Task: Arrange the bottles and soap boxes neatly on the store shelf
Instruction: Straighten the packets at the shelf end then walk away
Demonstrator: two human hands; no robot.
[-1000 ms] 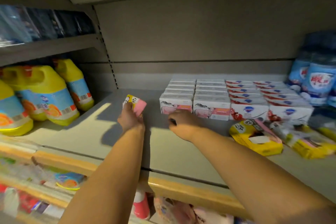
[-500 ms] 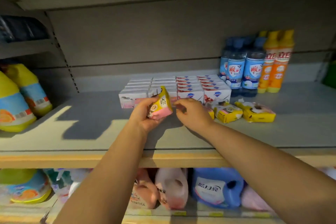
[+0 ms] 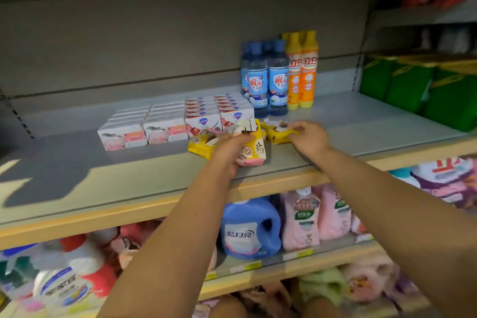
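Observation:
My left hand (image 3: 227, 152) grips a yellow and pink soap box (image 3: 251, 148), held tilted above the grey shelf (image 3: 116, 178). Just behind it another yellow soap box (image 3: 200, 143) lies on the shelf. To the right, my right hand (image 3: 308, 137) holds a yellow soap box (image 3: 280, 131) lying on the shelf. Behind the hands stand neat rows of white soap boxes (image 3: 165, 124). Blue bottles (image 3: 267, 80) and orange bottles (image 3: 302, 70) stand upright at the back.
Green packs (image 3: 418, 90) fill the shelf section to the right. The lower shelf holds a blue detergent jug (image 3: 249, 227), pink refill pouches (image 3: 302, 217) and other colourful packs. The shelf's tan front edge (image 3: 129, 212) runs across the view.
The view has swung right. My left hand carried the yellow and pink box to the right, near the loose yellow boxes. My right hand reached right and took hold of a yellow box.

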